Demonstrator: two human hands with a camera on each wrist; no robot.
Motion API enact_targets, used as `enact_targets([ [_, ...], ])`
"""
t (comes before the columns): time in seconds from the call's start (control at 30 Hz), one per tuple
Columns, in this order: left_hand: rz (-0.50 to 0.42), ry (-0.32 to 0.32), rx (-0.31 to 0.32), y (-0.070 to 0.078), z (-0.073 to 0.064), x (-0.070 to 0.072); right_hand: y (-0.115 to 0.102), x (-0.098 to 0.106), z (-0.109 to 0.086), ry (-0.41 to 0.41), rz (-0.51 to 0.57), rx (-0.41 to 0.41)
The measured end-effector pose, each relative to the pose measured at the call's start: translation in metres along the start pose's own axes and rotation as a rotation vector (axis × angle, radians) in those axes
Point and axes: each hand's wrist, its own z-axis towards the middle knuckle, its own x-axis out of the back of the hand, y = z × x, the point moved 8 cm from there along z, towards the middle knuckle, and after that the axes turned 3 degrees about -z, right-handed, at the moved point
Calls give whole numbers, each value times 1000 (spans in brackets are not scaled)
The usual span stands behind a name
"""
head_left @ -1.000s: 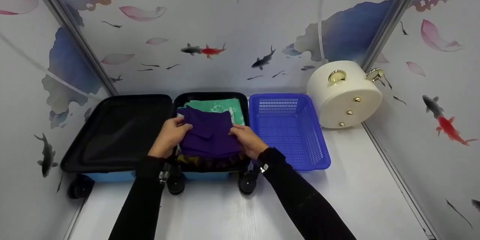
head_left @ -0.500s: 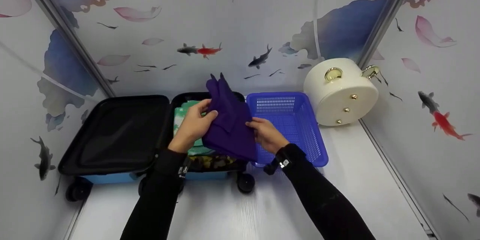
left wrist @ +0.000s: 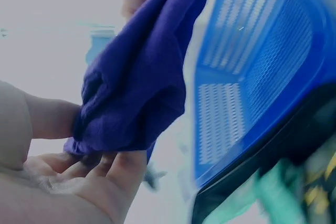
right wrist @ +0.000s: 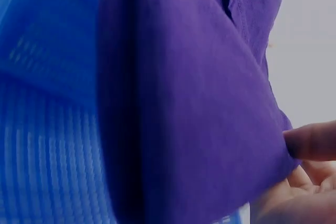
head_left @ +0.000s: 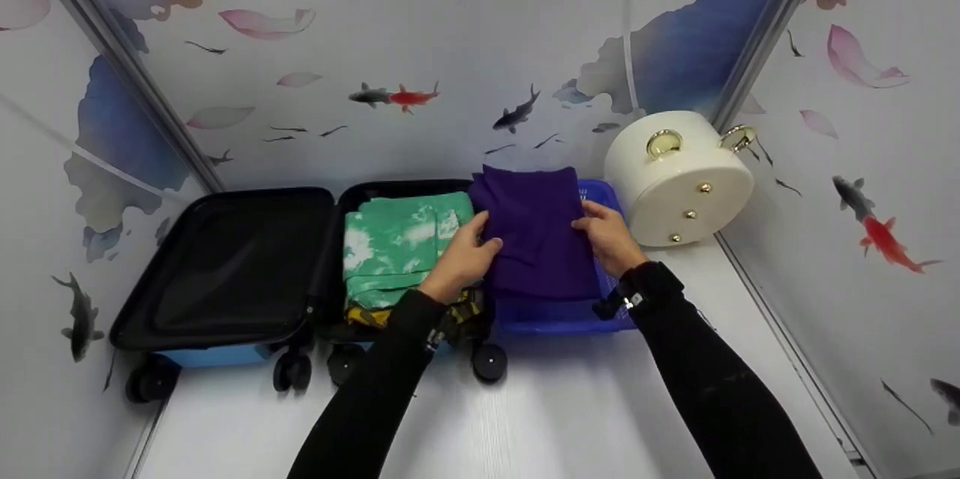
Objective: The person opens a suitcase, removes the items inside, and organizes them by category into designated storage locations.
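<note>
A folded purple garment (head_left: 536, 232) hangs over the blue plastic basket (head_left: 555, 318), covering most of it in the head view. My left hand (head_left: 463, 258) pinches its left edge between thumb and fingers. On the opposite edge my right hand (head_left: 609, 238) grips it the same way. The left wrist view has the purple cloth (left wrist: 142, 82) bunched between thumb and fingers, with the basket (left wrist: 220, 124) beyond it. In the right wrist view the thumb presses a corner of the cloth (right wrist: 199, 108), and the basket's slotted wall (right wrist: 47, 156) lies below.
Left of the basket lies an open suitcase with a black lid half (head_left: 225, 269). Its other half holds a folded green-and-white garment (head_left: 401, 239) over yellow-and-black camouflage cloth (head_left: 367, 316). A cream round case (head_left: 679, 179) with gold rings stands at the right, against the patterned wall (head_left: 420, 29).
Both hands have lifted the purple garment off the suitcase pile and carried it right, over the blue basket. The green-and-white garment beneath is now uncovered.
</note>
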Motion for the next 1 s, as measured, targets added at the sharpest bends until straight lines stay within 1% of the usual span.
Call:
enact_targets([
  [0.1,-15,23,22,-12,9,-15,6,11,4,57,-50,0],
  [0.23,10,52,43,-25,17,-33,17,18,9,111,-109,6],
  [0.33,8,37,53,-32,20,-48,27,22,12,131,-160,2],
  [0.43,-31,-5,84,-40,19,-59,40,27,13,134,-241,-31],
  [0.53,-81,-37,108,-47,18,-65,51,31,13,117,-343,-75],
  [0.6,-109,-48,106,-48,16,-66,55,32,12,102,-413,-93],
  [0.67,-124,-39,93,-48,14,-64,53,28,10,98,-465,-88],
  [0.73,-145,-23,85,-47,11,-59,49,23,8,107,-486,-81],
  [0.83,-172,15,67,-40,8,-47,37,13,5,142,-500,-46],
  [0.93,-198,79,46,-30,6,-27,21,-2,1,176,-432,7],
  [1.0,-205,136,30,-24,5,-10,8,-16,-3,185,-335,59],
])
